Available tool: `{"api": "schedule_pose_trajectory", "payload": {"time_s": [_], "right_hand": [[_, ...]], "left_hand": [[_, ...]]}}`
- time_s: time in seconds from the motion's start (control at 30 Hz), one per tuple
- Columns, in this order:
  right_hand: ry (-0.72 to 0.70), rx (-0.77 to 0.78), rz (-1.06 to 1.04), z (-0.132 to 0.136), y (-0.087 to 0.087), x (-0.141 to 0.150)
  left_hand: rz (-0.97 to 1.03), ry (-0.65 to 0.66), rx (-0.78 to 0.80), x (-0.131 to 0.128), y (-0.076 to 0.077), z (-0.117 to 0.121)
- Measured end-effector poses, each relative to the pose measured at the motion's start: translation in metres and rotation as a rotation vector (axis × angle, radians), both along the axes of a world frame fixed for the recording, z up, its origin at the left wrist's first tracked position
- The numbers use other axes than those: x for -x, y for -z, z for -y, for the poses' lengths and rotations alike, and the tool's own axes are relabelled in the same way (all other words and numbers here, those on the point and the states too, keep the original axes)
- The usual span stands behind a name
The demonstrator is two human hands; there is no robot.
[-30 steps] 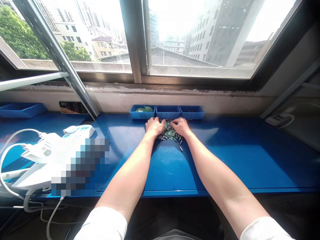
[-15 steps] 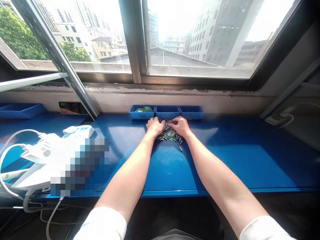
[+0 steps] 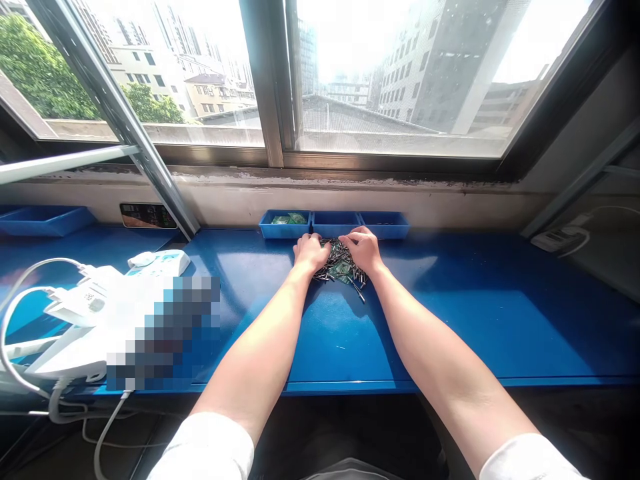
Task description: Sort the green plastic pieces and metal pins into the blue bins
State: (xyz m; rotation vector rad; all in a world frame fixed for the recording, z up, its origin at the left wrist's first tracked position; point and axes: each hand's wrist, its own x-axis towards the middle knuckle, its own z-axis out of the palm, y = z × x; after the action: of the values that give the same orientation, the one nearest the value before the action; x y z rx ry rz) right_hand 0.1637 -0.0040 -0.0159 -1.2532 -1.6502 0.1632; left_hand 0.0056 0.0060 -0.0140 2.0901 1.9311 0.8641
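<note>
A heap of thin dark and silvery metal pieces (image 3: 359, 291), perhaps screws or pins, lies on the blue worktable with green circuit boards (image 3: 343, 268) among them. At the heap's left side rests my left hand (image 3: 311, 252), its thumb apart from its fingers and nothing visibly held. My right hand (image 3: 364, 249) is over the heap's right side, with thumb and fingertips pinched together. Whatever sits between those fingertips is too small to make out. Just behind the hands stand three blue bins: a left bin (image 3: 284, 232) with green boards, a middle bin (image 3: 336, 219) and a right bin (image 3: 395, 231).
To the left, a white power strip (image 3: 165, 262) with plugs and cables lies beside a blurred-out patch. A phone-like dark slab (image 3: 147, 215) leans near the wall. Metal shelf posts (image 3: 165, 193) rise on both sides, and a window is behind the table (image 3: 450, 320).
My right hand has risen slightly, and its thumb and fingers have come together in a pinch. The left hand stays at the heap's left side.
</note>
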Motion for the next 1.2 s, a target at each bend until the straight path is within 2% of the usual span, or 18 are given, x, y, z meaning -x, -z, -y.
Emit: {"api": "schedule_pose_trajectory", "payload": {"time_s": [0.1, 0.2, 0.37, 0.47, 0.73, 0.97, 1.07, 1.2], "right_hand": [[0.007, -0.030, -0.085, 0.006, -0.008, 0.003], [-0.034, 0.028, -0.233, 0.008, -0.012, 0.006], [-0.114, 0.145, -0.520, 0.004, -0.011, 0.011], [-0.144, 0.206, -0.616, 0.003, -0.011, 0.013], [-0.130, 0.243, -0.594, 0.003, -0.010, 0.012], [-0.064, 0.220, -0.392, 0.007, -0.011, 0.011], [-0.109, 0.205, -0.439, 0.008, -0.012, 0.013], [-0.241, 0.196, -0.501, 0.009, -0.013, 0.013]], "left_hand": [[0.084, 0.034, -0.161, -0.001, -0.005, 0.003], [0.198, 0.130, -0.285, -0.003, -0.010, 0.007], [0.327, 0.400, -0.299, -0.005, -0.011, 0.012], [0.356, 0.454, -0.309, -0.005, -0.010, 0.013], [0.367, 0.434, -0.339, -0.004, -0.006, 0.009], [0.353, 0.367, -0.335, -0.002, -0.006, 0.006], [0.318, 0.333, -0.310, -0.001, -0.007, 0.007], [0.265, 0.275, -0.266, -0.001, -0.010, 0.010]]}}
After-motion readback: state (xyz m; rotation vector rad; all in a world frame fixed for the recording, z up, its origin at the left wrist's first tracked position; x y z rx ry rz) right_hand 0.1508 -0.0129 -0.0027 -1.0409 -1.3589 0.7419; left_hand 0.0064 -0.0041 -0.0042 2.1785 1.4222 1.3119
